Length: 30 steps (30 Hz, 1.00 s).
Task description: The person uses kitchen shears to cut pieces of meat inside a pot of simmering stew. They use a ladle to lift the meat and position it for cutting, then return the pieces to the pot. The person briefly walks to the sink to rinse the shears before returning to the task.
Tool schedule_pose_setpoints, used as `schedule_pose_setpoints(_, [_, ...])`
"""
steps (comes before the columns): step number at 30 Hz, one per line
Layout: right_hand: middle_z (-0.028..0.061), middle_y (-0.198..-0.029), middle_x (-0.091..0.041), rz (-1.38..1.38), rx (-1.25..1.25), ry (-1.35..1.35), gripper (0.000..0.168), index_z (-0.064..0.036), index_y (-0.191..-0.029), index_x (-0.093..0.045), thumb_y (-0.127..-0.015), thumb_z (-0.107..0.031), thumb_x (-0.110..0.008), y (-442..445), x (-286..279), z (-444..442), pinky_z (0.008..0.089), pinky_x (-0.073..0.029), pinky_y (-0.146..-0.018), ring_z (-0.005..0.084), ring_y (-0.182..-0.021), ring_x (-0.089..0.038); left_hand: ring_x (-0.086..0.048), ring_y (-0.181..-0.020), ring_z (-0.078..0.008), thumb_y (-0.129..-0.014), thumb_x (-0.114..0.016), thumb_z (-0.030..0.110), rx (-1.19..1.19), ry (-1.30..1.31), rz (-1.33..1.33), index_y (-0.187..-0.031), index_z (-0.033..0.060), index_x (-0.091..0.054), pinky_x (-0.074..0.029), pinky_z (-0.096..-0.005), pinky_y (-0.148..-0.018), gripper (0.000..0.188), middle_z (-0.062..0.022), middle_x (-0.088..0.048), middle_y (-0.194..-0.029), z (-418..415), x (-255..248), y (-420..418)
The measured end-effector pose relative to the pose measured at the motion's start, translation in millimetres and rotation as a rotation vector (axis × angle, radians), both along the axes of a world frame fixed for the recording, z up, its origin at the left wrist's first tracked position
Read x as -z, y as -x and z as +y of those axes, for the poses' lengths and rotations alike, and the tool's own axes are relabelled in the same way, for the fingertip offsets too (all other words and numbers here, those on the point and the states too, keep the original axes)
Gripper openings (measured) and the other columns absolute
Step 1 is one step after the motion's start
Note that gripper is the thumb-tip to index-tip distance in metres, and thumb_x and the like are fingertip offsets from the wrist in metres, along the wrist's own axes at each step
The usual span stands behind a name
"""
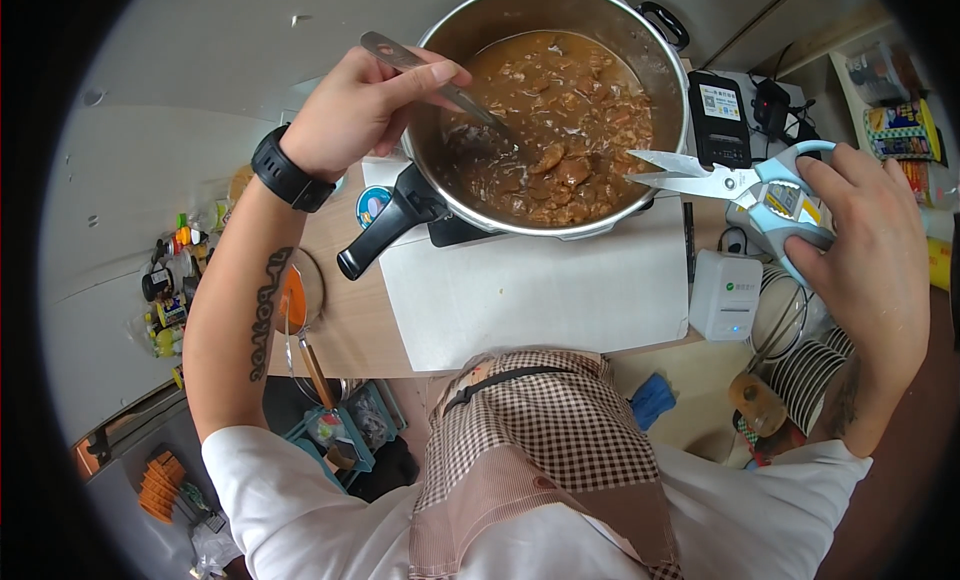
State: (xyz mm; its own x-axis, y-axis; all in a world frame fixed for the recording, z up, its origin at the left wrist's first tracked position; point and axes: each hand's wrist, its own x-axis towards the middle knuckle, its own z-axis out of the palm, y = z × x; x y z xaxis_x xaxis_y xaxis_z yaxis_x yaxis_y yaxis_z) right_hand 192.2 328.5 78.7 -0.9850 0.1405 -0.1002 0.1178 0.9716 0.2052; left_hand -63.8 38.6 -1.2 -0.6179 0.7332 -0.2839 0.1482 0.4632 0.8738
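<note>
My left hand [360, 107] grips the flat handle of a metal utensil [474, 109]. Its lower end dips into brown stew [577, 156] with meat pieces, so I cannot tell whether it is a spoon or tongs. The stew lies in a large steel pressure cooker pot [431, 134] without a lid, its black long handle [390, 224] pointing to the lower left. In my right hand [862, 227] are kitchen scissors [739, 181] with light blue and grey handles. Their blades are parted, and the tips reach over the pot's right rim.
Beneath the pot is a white board [540, 295] on a wooden table [349, 325]. At right are a black device [720, 119] with a label, a white box [724, 295] and stacked plates [806, 381]. An orange-coloured strainer or bowl [295, 302] with a wooden handle sits at left.
</note>
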Motion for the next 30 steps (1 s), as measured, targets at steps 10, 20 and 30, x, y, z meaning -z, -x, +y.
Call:
schedule_pose_setpoints(10, [0.0101, -0.095, -0.061, 0.030, -0.068, 0.003, 0.041, -0.005, -0.100, -0.067, -0.063, -0.009, -0.084, 10.1, 7.2, -1.0, 0.0406, -0.046, -0.084, 0.0314, -0.095, -0.058, -0.036, -0.039, -0.0015, -0.103, -0.059, 0.031, -0.093, -0.059, -0.025, -0.111, -0.0006, -0.071, -0.030, -0.0156, -0.038, 0.035, -0.0117, -0.076, -0.092, -14.5, 5.3, 4.0])
schedule_pose_setpoints(20, [0.0107, -0.092, -0.063, 0.019, -0.093, 0.017, 0.038, -0.004, -0.098, -0.068, -0.064, -0.010, -0.083, 23.6, 10.5, -8.4, 0.0400, -0.045, -0.085, 0.0310, -0.093, -0.060, -0.036, -0.040, -0.0003, -0.104, -0.057, 0.031, -0.141, -0.093, -0.056, -0.112, 0.0012, -0.071, -0.029, -0.0148, -0.039, 0.034, -0.0103, -0.076, -0.093, -27.4, 3.3, 10.8])
schedule_pose_setpoints(30, [0.0107, -0.091, -0.063, 0.011, -0.084, 0.013, 0.038, -0.004, -0.098, -0.069, -0.064, -0.011, -0.083, 26.0, 8.1, -11.6, 0.0395, -0.045, -0.086, 0.0305, -0.093, -0.061, -0.047, -0.041, -0.0039, -0.103, -0.058, 0.027, -0.094, -0.102, 0.272, -0.111, 0.0005, -0.072, -0.036, -0.0194, -0.038, 0.031, -0.0080, -0.073, -0.085, -22.6, -9.3, 0.2])
